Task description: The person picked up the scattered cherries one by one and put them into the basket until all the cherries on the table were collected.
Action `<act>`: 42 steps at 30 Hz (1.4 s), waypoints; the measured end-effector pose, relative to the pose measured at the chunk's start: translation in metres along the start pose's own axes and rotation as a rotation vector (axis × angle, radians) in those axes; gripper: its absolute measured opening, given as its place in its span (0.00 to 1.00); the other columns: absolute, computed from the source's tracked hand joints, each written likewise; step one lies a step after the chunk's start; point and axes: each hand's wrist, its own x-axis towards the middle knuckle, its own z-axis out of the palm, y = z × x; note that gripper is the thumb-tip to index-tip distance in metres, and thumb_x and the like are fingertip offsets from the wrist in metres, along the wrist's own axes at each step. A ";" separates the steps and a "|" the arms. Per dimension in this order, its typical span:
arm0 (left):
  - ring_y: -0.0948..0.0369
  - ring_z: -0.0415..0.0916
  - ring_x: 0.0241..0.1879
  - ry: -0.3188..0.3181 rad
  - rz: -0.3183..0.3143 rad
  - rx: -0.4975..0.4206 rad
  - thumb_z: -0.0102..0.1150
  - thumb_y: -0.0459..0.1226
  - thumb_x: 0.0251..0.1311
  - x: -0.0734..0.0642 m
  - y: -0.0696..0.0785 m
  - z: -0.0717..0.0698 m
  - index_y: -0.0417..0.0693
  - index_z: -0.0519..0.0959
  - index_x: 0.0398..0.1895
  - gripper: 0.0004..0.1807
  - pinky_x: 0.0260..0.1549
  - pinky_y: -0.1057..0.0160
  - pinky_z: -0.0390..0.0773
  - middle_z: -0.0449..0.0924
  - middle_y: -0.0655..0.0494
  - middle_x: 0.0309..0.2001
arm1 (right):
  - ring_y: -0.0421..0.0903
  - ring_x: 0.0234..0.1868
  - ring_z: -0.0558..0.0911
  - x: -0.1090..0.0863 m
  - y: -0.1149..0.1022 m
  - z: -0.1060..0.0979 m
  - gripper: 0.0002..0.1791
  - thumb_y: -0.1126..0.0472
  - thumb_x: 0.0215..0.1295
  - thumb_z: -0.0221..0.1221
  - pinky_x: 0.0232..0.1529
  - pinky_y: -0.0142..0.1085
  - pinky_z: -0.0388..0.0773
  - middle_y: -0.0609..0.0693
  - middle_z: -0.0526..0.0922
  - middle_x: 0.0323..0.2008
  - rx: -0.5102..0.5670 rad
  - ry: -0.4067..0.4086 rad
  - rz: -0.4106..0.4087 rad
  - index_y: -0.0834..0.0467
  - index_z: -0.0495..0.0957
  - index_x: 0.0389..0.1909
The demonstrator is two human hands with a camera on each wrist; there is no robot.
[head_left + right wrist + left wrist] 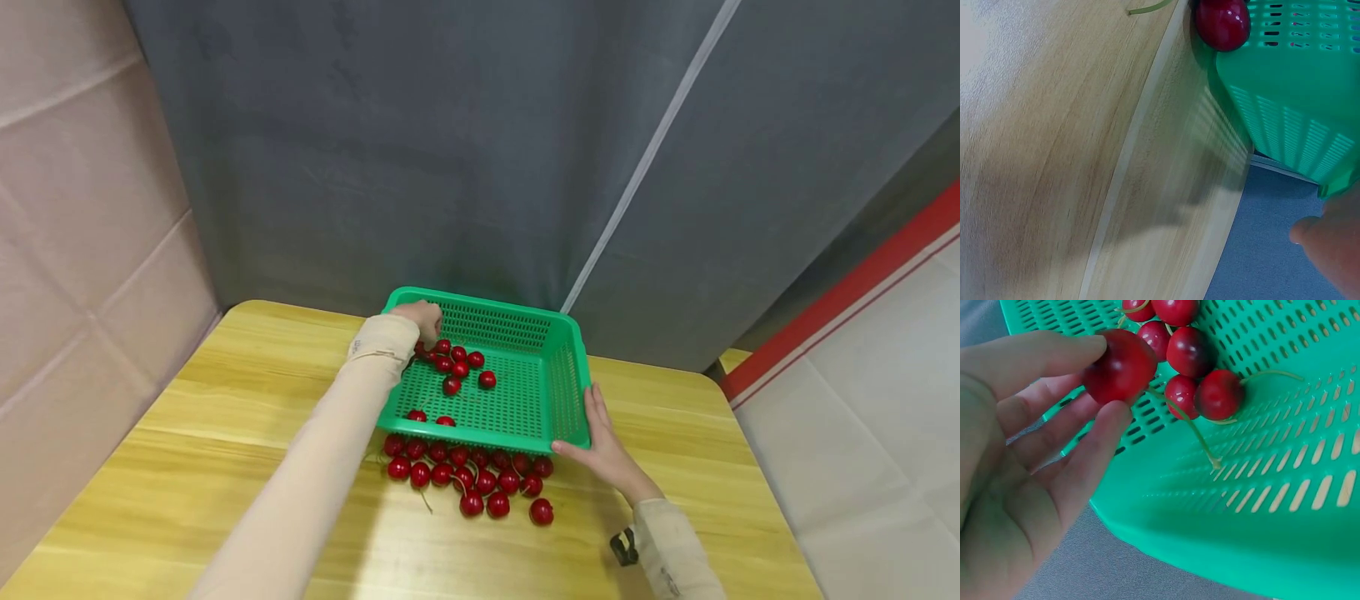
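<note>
A green plastic basket (pixel 480 437) with slotted walls stands on the table, several red cherries (pixel 487 380) inside it toward its left. My left hand (pixel 424 318) reaches over the basket's left side. In the left wrist view it pinches one cherry (pixel 1121 365) between thumb and fingertips, the green stem hanging down beside other cherries (pixel 1219 394). My right hand (pixel 606 446) lies against the basket's front right corner, fingers straight along the right wall and thumb at the front rim. Only part of that hand (pixel 1335 240) shows in the right wrist view.
Several more cherries (pixel 486 482) lie in rows on the wooden table (pixel 225 467), close along the basket's front. One cherry (pixel 542 512) sits a little apart at the right. A grey curtain (pixel 420 167) hangs right behind the table.
</note>
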 end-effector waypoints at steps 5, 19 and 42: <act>0.62 0.41 0.14 0.032 0.021 0.008 0.54 0.25 0.46 -0.008 0.002 0.000 0.51 0.59 0.06 0.21 0.13 0.66 0.54 0.47 0.59 0.10 | 0.61 0.69 0.34 0.001 0.001 0.000 0.59 0.49 0.51 0.64 0.61 0.62 0.44 0.55 0.25 0.70 -0.002 0.000 0.002 0.61 0.30 0.70; 0.62 0.70 0.40 0.057 0.333 0.233 0.53 0.33 0.56 -0.041 0.065 0.007 0.49 0.74 0.50 0.17 0.34 0.65 0.73 0.73 0.55 0.51 | 0.61 0.69 0.34 0.001 0.003 -0.001 0.59 0.49 0.51 0.64 0.61 0.63 0.43 0.56 0.25 0.70 -0.011 0.003 0.017 0.61 0.31 0.70; 0.71 0.69 0.39 0.099 0.989 0.754 0.59 0.45 0.55 -0.107 0.184 0.153 0.60 0.75 0.49 0.16 0.36 0.80 0.69 0.73 0.67 0.45 | 0.61 0.69 0.34 0.000 0.001 0.003 0.59 0.48 0.51 0.64 0.60 0.64 0.45 0.53 0.25 0.70 0.006 0.009 0.001 0.57 0.29 0.70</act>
